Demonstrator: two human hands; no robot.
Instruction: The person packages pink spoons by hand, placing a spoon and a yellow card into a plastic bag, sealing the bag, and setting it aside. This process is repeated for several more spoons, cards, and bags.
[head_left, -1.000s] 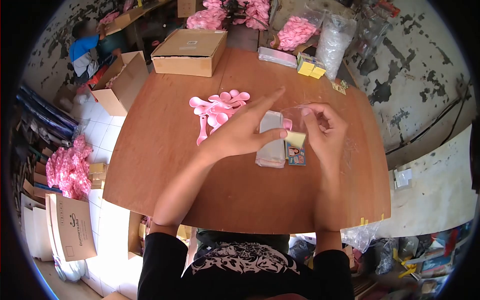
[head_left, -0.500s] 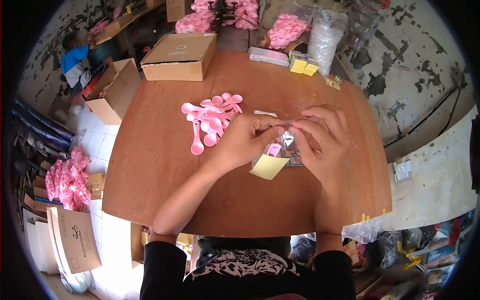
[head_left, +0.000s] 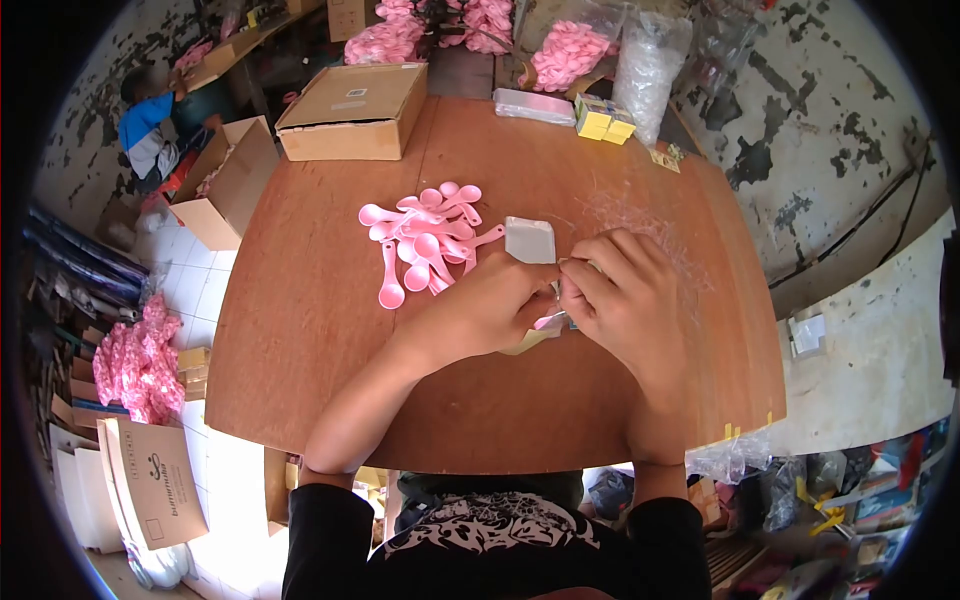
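My left hand [head_left: 500, 305] and my right hand [head_left: 625, 295] meet fingertip to fingertip over the middle of the table, both closed in a pinch. Between them is a clear plastic bag [head_left: 553, 322], mostly covered by my fingers, with a bit of pink showing. The edge of a pale yellow card [head_left: 525, 345] peeks out below my left hand. Just beyond my fingers lies a whitish rectangular piece [head_left: 530, 240] with rounded corners. A heap of pink measuring spoons [head_left: 425, 240] is spread to the left of my left hand.
Thin clear plastic strands [head_left: 650, 225] lie right of my hands on the wooden table [head_left: 320, 350]. A cardboard box [head_left: 350, 110] stands at the back left. Small yellow boxes [head_left: 605, 120] and a clear plastic roll [head_left: 650, 75] are at the back right. Another person [head_left: 150, 125] sits far left.
My hands have drawn together, the right one moving left and its fingers curling in. The bag and yellow card are now largely hidden, while the whitish piece beyond shows more.
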